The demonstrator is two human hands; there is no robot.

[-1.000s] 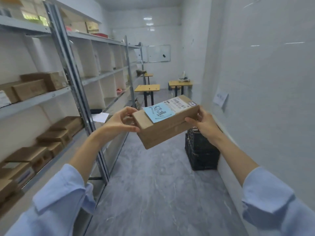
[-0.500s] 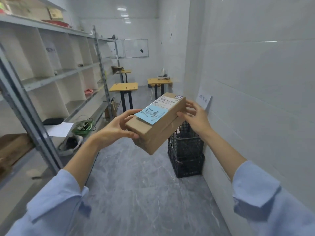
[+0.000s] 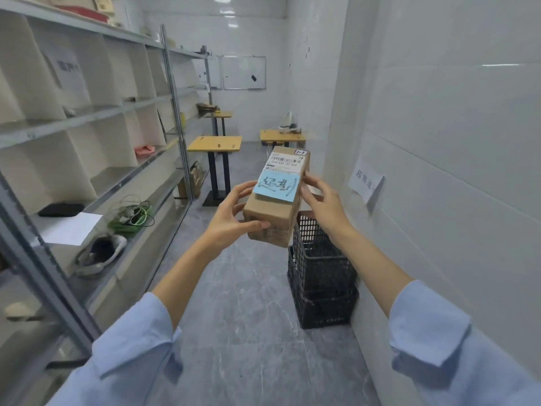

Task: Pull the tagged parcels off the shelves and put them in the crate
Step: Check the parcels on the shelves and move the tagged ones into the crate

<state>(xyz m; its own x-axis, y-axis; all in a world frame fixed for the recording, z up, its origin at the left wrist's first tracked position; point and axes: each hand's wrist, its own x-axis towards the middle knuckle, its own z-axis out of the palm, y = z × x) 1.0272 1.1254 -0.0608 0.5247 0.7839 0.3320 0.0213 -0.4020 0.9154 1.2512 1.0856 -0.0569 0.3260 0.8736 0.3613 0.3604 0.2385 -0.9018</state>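
Shelf (image 3: 87,115) at 9 o'clock, not involved.
Left hand (image 3: 228,221) curled round parcel (image 3: 281,212) near end, thumb across front.
Parcel held in air, tilted, tag (image 3: 276,186) up.
Right hand (image 3: 320,200) gripped right side, fingers partly spread.
Crate (image 3: 322,276) at 5 o'clock, below parcel.
Risk: early or uneven release could drop parcel onto rim or floor.

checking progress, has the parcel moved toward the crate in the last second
Yes. The parcel has come nearer the crate by the wall and now overlaps its top rim in the view.
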